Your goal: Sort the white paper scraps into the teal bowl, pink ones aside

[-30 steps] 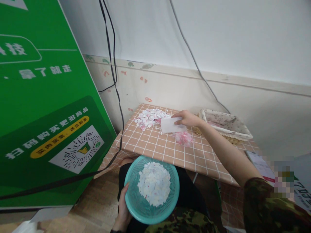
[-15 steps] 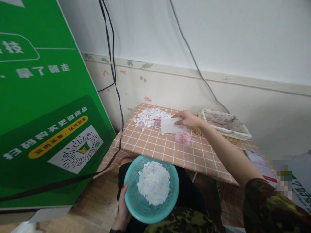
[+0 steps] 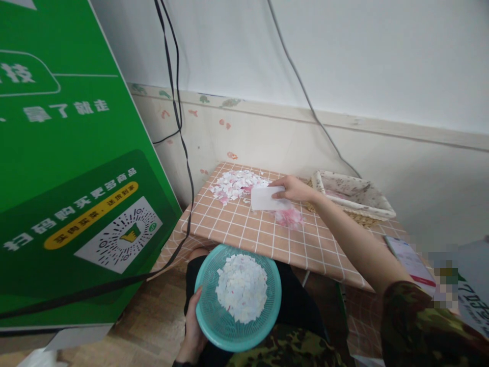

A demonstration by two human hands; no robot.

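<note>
My left hand [image 3: 194, 323] grips the rim of a round teal plastic colander [image 3: 208, 285], thumb over the edge, above my lap. A heap of white paper scraps [image 3: 242, 289] fills its middle. Over the table, my right hand [image 3: 292, 188] is closed on a flat white rectangular scraper [image 3: 263, 199], its lower edge at the tablecloth. Left of the scraper lies a loose pile of white and pink paper scraps [image 3: 235, 183]. A pinkish translucent patch [image 3: 288, 218], of a kind I cannot make out, lies just below the scraper.
A checked brown tablecloth [image 3: 244, 234] covers the table against the wall. A cloth-lined wicker basket [image 3: 355, 204] and a phone-like flat object [image 3: 410, 260] are at the right. Black cables [image 3: 187, 153] hang beside a green panel [image 3: 76, 153] on the left.
My right hand and the scraper have shifted very slightly left towards the pile. The colander and my left hand stay where they were.
</note>
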